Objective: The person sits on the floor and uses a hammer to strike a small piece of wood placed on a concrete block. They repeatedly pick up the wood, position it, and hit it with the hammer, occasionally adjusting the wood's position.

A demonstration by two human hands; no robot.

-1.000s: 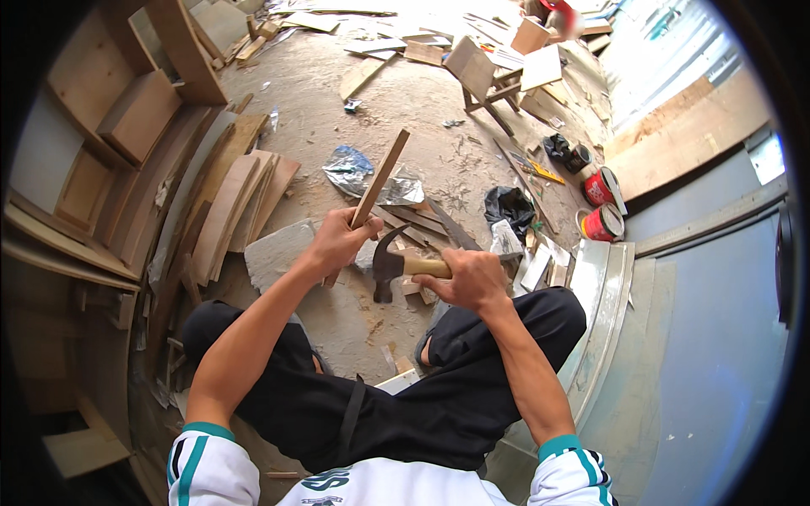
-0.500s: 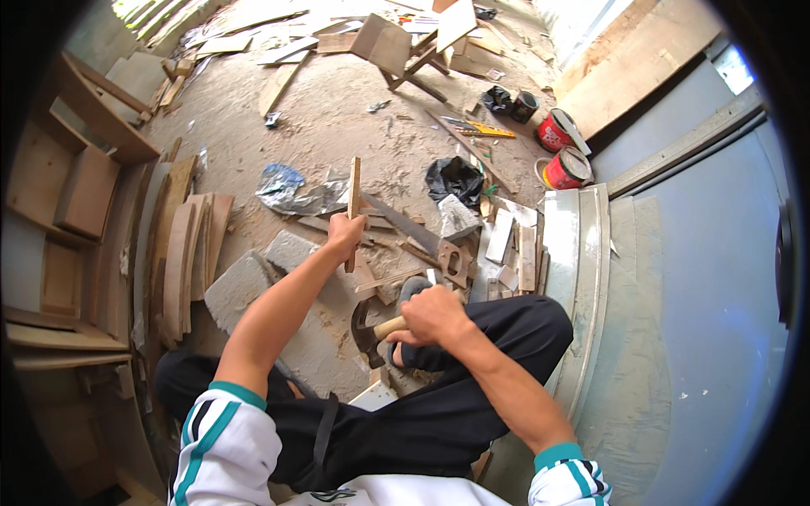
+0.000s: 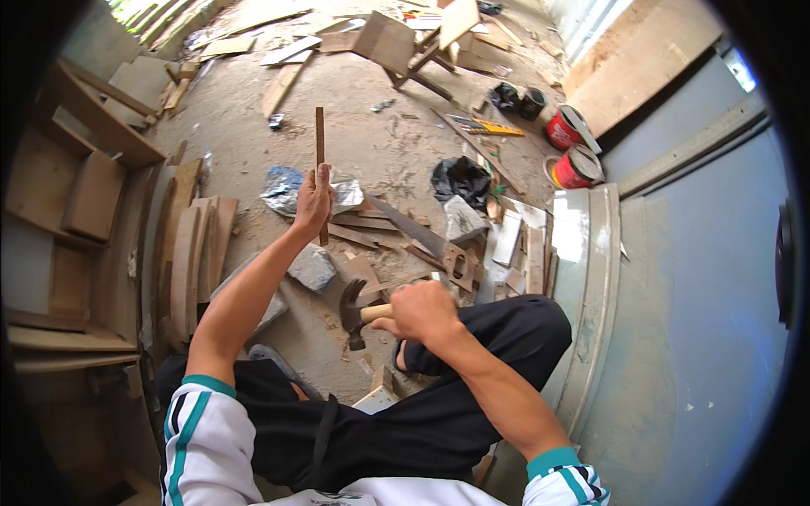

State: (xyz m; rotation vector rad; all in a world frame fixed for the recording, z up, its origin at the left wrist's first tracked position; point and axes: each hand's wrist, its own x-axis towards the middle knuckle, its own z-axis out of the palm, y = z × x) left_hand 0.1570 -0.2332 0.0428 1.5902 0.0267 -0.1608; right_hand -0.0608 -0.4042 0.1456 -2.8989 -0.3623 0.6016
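Observation:
My left hand [image 3: 315,203] is closed round a thin wooden strip [image 3: 320,135], which stands out above and below the fist, held up off the floor. In my right hand [image 3: 422,311] is a claw hammer [image 3: 352,315], gripped by its pale wooden handle, with the dark head pointing left above the floor. Under the hammer, between my legs, lies a small wood block [image 3: 382,379] with a white face. Beyond my right hand a handsaw [image 3: 422,235] rests among wood offcuts. Grey concrete blocks [image 3: 311,266] lie below my left hand.
Boards [image 3: 198,261] and wooden cabinet frames [image 3: 93,194] stand at the left. A black plastic bag [image 3: 461,180], red paint cans [image 3: 577,167] and a yellow-handled tool [image 3: 498,128] lie ahead right. A wooden stool [image 3: 396,51] sits farther off; a grey panel [image 3: 675,312] flanks my right.
My left hand has moved up and left with the wooden strip, which now stands more edge-on. The hammer has risen slightly and shifted left in my right hand. More floor shows near the concrete blocks.

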